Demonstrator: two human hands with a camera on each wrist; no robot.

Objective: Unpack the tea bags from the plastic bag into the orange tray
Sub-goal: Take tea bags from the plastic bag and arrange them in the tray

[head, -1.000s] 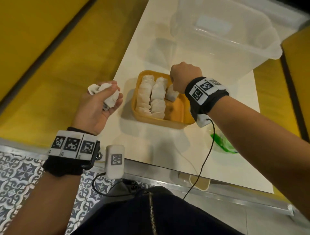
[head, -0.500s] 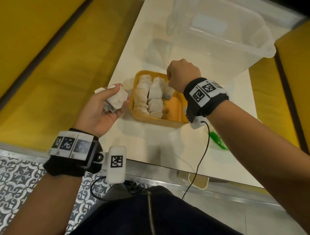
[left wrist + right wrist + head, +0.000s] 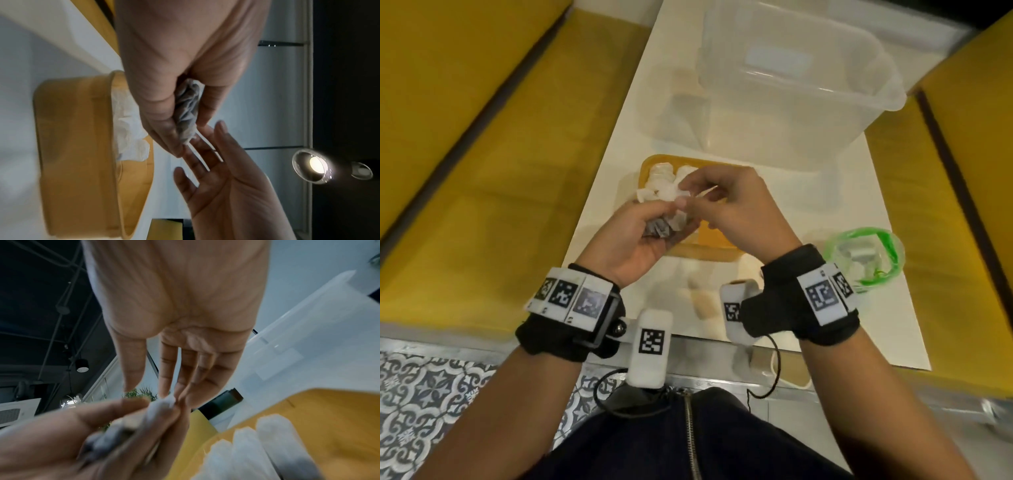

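Note:
The orange tray sits mid-table with white tea bags lined up in its left part. Over the tray's near left corner, my left hand grips a bunch of tea bags. My right hand reaches in from the right with straight fingers. Its fingertips touch the top of that bunch. The plastic bag, clear with a green rim, lies at the table's right edge.
A large clear plastic bin stands just behind the tray. The white table is narrow, with yellow benches on both sides. Its near edge runs close to my wrists.
My right hand has come out of the tray, opened, and moved left to the bunch. My left hand has carried the tea bags right, over the tray's near corner.

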